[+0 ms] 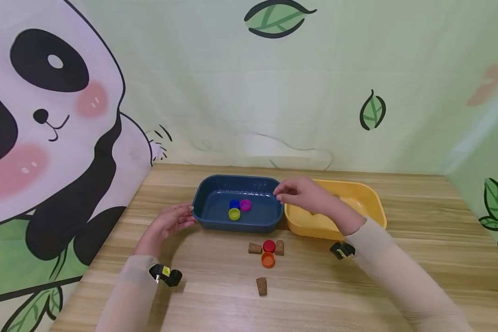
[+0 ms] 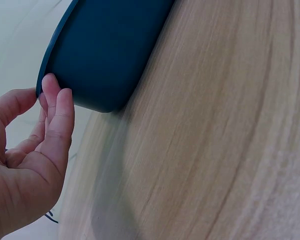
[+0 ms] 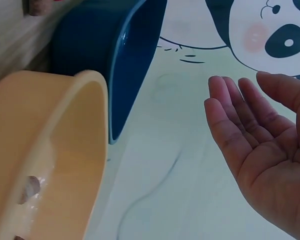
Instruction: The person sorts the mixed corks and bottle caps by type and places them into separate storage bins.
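Observation:
A dark blue tray (image 1: 237,225) holds a blue cap (image 1: 234,203), a magenta cap (image 1: 245,204) and a yellow-green cap (image 1: 234,214). My left hand (image 1: 186,216) touches the tray's left corner with straight fingertips (image 2: 54,102) against the blue tray (image 2: 110,50). A yellow tray (image 1: 374,199) stands against its right side. Above the seam between the two trays hovers my right hand (image 1: 280,193), whose palm (image 3: 260,140) is empty, fingers relaxed. A cork (image 3: 32,186) lies in the yellow tray (image 3: 85,165).
In front of the trays lie a red cap (image 1: 269,246), an orange cap (image 1: 268,259) and three corks (image 1: 255,248) (image 1: 279,247) (image 1: 262,286) on the wooden table (image 1: 398,286). A panda curtain (image 1: 45,115) closes off the left and back.

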A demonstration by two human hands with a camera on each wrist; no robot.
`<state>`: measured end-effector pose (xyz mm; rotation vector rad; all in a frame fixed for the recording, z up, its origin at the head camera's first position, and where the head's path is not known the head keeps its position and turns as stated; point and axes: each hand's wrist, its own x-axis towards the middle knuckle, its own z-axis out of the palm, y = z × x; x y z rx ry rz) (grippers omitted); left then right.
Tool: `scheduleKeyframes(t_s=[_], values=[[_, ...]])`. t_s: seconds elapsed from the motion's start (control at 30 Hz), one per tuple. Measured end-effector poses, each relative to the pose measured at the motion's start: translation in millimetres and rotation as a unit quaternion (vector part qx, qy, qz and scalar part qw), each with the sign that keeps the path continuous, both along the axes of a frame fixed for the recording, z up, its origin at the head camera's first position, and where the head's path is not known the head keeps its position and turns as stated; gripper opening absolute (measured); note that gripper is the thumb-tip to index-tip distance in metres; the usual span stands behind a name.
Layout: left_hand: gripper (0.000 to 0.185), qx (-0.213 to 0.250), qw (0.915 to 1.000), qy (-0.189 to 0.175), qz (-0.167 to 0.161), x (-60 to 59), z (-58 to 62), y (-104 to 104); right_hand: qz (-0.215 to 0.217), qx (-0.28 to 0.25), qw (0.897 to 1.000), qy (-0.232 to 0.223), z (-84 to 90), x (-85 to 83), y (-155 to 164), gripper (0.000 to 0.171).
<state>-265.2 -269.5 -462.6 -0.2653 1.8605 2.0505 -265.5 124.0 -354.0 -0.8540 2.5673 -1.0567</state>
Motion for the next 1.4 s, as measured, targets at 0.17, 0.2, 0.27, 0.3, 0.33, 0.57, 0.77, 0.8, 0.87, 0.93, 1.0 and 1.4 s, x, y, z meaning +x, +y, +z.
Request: scheduleKeyframes(t_s=[0.17, 0.2, 0.27, 0.3, 0.33, 0.57, 0.77, 0.8, 0.87, 0.93, 1.0, 1.4], values=[[0.041, -0.003, 1.0000, 0.001, 0.000, 0.5, -0.1, 0, -0.015, 0.004, 1.000, -0.001, -8.7, 9.9, 8, 0.023], [0.039, -0.002, 1.0000, 0.001, 0.001, 0.8, -0.1, 0, -0.016, -0.001, 1.000, -0.001, -10.7, 11.9, 9, 0.022], [0.035, 0.000, 1.0000, 0.001, 0.001, 1.3, 0.4, 1, -0.016, -0.012, 1.000, -0.007, -15.1, 16.3, 11, 0.022], [0.033, 0.003, 1.0000, 0.001, 0.001, 1.8, 0.6, 0, -0.019, -0.015, 1.000, -0.010, -17.6, 18.5, 12, 0.021], [0.031, 0.004, 1.0000, 0.001, 0.002, 1.9, 0.8, 0, -0.021, -0.017, 1.000, -0.012, -20.6, 20.5, 13, 0.020], [0.030, 0.010, 0.9999, 0.001, 0.005, 1.9, 0.4, 1, -0.026, -0.014, 0.999, -0.016, -40.2, 33.6, 18, 0.020], [0.025, 0.008, 0.9999, 0.003, 0.005, 2.4, 1.4, 1, -0.022, -0.019, 0.999, -0.018, -61.7, 41.2, 18, 0.019], [0.023, 0.006, 1.0000, 0.002, 0.007, 2.5, 1.5, 1, -0.021, -0.020, 0.999, -0.023, -65.5, 42.5, 18, 0.019], [0.021, 0.002, 1.0000, 0.000, 0.009, 2.9, 1.9, 0, -0.016, -0.022, 0.999, -0.029, -72.7, 45.2, 18, 0.019], [0.023, 0.000, 0.9999, -0.003, 0.010, 3.3, 2.2, 0, -0.011, -0.022, 0.999, -0.030, -80.1, 47.0, 18, 0.019], [0.027, -0.002, 0.9999, -0.006, 0.010, 3.8, 2.4, 1, -0.007, -0.021, 0.999, -0.028, -86.1, 48.4, 19, 0.020], [0.023, 0.009, 0.9999, -0.009, 0.004, 2.7, 1.6, 0, -0.008, 0.000, 0.999, -0.034, -106.5, 50.9, 16, 0.036]])
